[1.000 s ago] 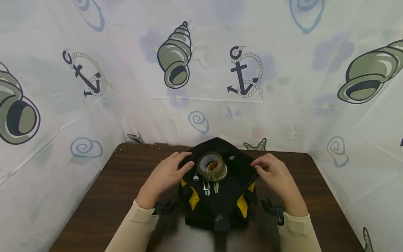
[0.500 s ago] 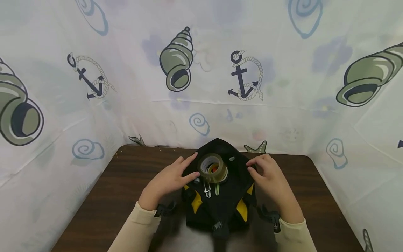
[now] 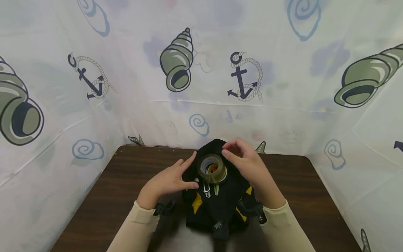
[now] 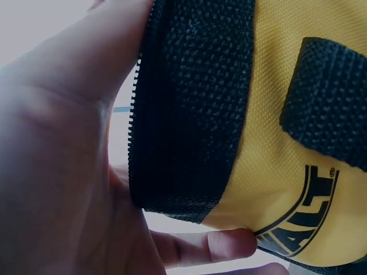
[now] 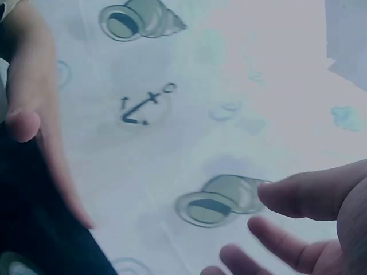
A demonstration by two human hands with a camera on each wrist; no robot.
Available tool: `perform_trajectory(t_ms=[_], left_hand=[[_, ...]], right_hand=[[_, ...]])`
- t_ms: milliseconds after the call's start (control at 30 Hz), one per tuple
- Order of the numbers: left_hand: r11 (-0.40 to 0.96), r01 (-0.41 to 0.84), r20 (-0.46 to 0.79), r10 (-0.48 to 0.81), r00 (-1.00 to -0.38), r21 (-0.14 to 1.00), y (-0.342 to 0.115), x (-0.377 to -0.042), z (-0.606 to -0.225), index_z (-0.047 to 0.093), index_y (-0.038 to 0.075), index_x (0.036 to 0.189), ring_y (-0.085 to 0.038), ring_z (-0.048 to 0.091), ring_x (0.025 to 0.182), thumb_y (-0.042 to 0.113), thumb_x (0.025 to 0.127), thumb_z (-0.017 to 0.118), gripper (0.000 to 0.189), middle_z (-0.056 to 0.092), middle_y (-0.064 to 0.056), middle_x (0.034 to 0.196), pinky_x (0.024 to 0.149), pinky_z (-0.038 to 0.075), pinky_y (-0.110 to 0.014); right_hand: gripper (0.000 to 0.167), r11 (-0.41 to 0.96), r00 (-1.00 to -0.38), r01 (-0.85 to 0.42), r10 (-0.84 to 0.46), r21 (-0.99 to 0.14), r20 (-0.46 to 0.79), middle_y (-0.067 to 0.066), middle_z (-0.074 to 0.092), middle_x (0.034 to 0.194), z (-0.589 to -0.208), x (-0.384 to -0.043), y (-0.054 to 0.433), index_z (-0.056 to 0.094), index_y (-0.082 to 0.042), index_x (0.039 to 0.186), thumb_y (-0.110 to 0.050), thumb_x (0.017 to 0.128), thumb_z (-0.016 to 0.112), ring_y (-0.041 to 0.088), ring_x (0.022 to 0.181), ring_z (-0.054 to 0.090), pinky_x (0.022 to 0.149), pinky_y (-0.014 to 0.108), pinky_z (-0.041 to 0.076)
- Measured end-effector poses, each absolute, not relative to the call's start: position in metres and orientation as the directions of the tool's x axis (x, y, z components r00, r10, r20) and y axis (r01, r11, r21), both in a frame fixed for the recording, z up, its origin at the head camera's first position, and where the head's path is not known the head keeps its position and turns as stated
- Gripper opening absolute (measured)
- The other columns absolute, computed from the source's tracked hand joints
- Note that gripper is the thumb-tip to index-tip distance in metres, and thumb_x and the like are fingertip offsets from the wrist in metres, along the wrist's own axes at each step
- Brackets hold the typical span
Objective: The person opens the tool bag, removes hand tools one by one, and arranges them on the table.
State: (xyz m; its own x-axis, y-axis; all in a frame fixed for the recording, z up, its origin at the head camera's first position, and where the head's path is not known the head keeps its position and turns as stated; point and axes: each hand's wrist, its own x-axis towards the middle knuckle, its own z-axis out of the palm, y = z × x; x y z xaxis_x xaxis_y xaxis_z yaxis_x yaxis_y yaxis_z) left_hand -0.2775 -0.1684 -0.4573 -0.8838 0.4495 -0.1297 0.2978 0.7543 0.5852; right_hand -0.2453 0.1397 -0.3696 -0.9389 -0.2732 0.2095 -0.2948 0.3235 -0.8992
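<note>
The packing-tape roll (image 3: 209, 178) sits on the far half of the black-and-yellow bag (image 3: 220, 206), whose long axis runs near to far. The left hand (image 3: 168, 182) lies spread at the bag's left edge; the right hand (image 3: 249, 165) — thumb and fingers parted, holding nothing — hovers just beside the roll's far-right rim.

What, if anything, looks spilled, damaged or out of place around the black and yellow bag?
Nothing clearly stands out: I see no spill or tear. The bag is open, its zipper teeth exposed and a brown tape roll showing at the opening, but that seems ordinary.
</note>
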Motion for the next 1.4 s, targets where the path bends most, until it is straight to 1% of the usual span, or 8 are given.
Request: perform_trajectory(t_ms=[233,367,500,600,700,833,1067,1400], left_hand=[[0.757,0.293,-0.141,0.45,-0.882,0.585,-0.169,-0.277,-0.459,-0.004,0.056,0.171,-0.053,0.042,0.157,0.079,0.083,0.079,0.123,0.018,-0.027,0.18,0.12,0.042,-0.072],[0.762,0.294,-0.143,0.448,-0.882,0.577,-0.169,-0.278,-0.461,-0.005,0.053,0.172,-0.051,0.042,0.158,0.079,0.082,0.08,0.127,0.019,-0.026,0.18,0.121,0.043,-0.07],[0.76,0.298,-0.148,0.457,-0.877,0.577,-0.168,-0.278,-0.462,-0.007,0.052,0.172,-0.049,0.042,0.158,0.079,0.081,0.081,0.129,0.019,-0.026,0.18,0.121,0.044,-0.067],[0.76,0.295,-0.157,0.459,-0.875,0.579,-0.167,-0.277,-0.46,-0.008,0.052,0.171,-0.049,0.042,0.158,0.078,0.081,0.081,0.129,0.018,-0.026,0.18,0.121,0.044,-0.067],[0.763,0.291,-0.163,0.457,-0.874,0.577,-0.166,-0.276,-0.458,-0.008,0.05,0.172,-0.048,0.043,0.158,0.078,0.082,0.081,0.13,0.018,-0.026,0.18,0.121,0.044,-0.067],[0.766,0.291,-0.169,0.458,-0.873,0.573,-0.166,-0.275,-0.456,-0.007,0.048,0.173,-0.049,0.044,0.157,0.078,0.082,0.081,0.13,0.017,-0.026,0.181,0.121,0.044,-0.067],[0.766,0.288,-0.187,0.466,-0.865,0.575,-0.167,-0.274,-0.454,-0.009,0.048,0.172,-0.05,0.045,0.156,0.077,0.082,0.081,0.131,0.015,-0.027,0.181,0.119,0.045,-0.068],[0.757,0.284,-0.195,0.474,-0.859,0.588,-0.169,-0.276,-0.454,-0.01,0.049,0.172,-0.05,0.043,0.157,0.072,0.084,0.083,0.13,0.015,-0.026,0.181,0.121,0.043,-0.069]], right_hand=[[0.048,0.345,-0.949,-0.119,-0.317,-0.931,0.004,0.016,0.059,0.146,-0.367,-0.271,0.116,0.052,-0.009,0.146,-0.032,0.108,0.07,0.036,0.139,0.056,0.122,0.059,0.046],[0.059,0.248,-0.938,-0.013,-0.337,-0.969,-0.074,0.02,0.051,0.154,-0.376,-0.291,0.11,0.046,-0.004,0.154,-0.031,0.108,0.069,0.039,0.146,0.048,0.13,0.063,0.032],[0.055,0.071,-0.92,0.074,-0.379,-0.995,-0.096,0.021,0.044,0.159,-0.388,-0.303,0.105,0.044,0.001,0.154,-0.026,0.11,0.063,0.041,0.152,0.041,0.135,0.063,0.018],[0.05,0.013,-0.92,0.118,-0.375,-0.993,-0.115,0.021,0.041,0.162,-0.4,-0.31,0.103,0.046,0.001,0.151,-0.023,0.111,0.062,0.041,0.158,0.035,0.137,0.061,0.012],[0.052,0.037,-0.925,0.141,-0.352,-0.989,-0.145,0.02,0.042,0.162,-0.416,-0.316,0.103,0.046,0.0,0.152,-0.025,0.111,0.064,0.039,0.16,0.033,0.138,0.059,0.012],[0.06,0.079,-0.927,0.145,-0.338,-0.986,-0.164,0.02,0.045,0.16,-0.435,-0.322,0.105,0.044,-0.003,0.158,-0.03,0.11,0.067,0.043,0.156,0.037,0.136,0.061,0.019],[0.073,0.189,-0.94,0.102,-0.304,-0.977,-0.157,0.017,0.033,0.175,-0.455,-0.328,0.106,0.04,-0.009,0.166,-0.037,0.106,0.073,0.041,0.164,0.03,0.135,0.064,0.022],[0.082,0.238,-0.945,0.105,-0.278,-0.966,-0.171,0.011,0.028,0.18,-0.468,-0.327,0.108,0.039,-0.016,0.168,-0.027,0.099,0.082,0.041,0.167,0.024,0.133,0.066,0.024]])
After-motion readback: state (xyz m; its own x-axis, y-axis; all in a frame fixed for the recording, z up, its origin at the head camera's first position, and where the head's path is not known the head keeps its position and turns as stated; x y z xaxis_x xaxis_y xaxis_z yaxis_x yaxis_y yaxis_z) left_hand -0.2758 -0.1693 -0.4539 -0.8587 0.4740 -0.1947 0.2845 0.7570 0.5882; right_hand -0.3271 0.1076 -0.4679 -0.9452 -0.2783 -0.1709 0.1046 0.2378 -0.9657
